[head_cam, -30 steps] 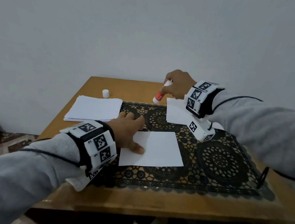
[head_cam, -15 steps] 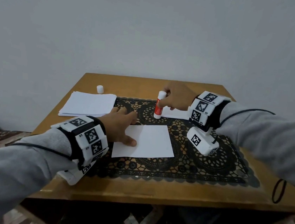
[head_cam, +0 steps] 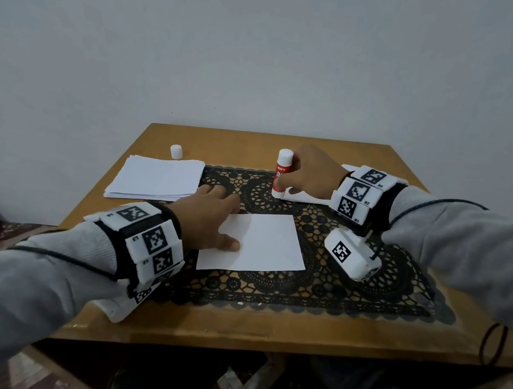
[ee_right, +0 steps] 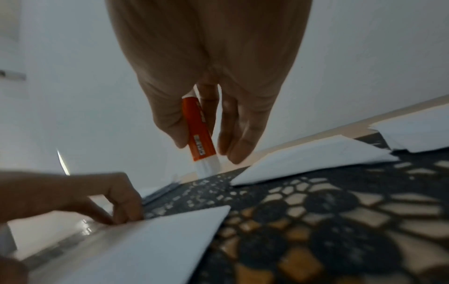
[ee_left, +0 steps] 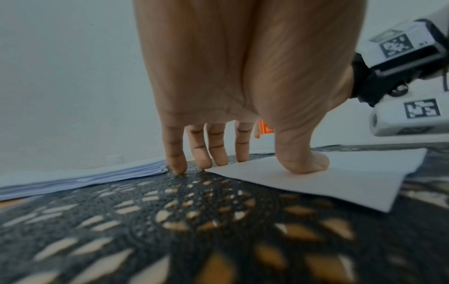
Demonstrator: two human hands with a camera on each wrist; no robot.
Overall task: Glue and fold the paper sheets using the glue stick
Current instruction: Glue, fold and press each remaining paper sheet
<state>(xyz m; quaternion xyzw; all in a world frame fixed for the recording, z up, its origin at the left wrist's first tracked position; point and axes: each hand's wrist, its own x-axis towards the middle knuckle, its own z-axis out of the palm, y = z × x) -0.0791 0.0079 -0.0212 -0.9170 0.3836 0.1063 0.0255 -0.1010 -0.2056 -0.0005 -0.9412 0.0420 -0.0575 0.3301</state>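
We see white paper sheets (head_cam: 254, 243) on a black lace mat (head_cam: 349, 296) patterned with round medallions, over an orange-brown table (head_cam: 233, 329). The glue stick (head_cam: 282, 174) is red-orange with white ends; our sleeves (head_cam: 466, 247) are grey.

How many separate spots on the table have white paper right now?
3: a single white sheet under the left hand, a stack far left, folded sheets partly hidden behind the right hand.

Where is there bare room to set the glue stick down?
Free: the lace mat between the single sheet and the table's near edge, and the bare wood between the cap and glue stick. Crowded: paper stack and both hands.
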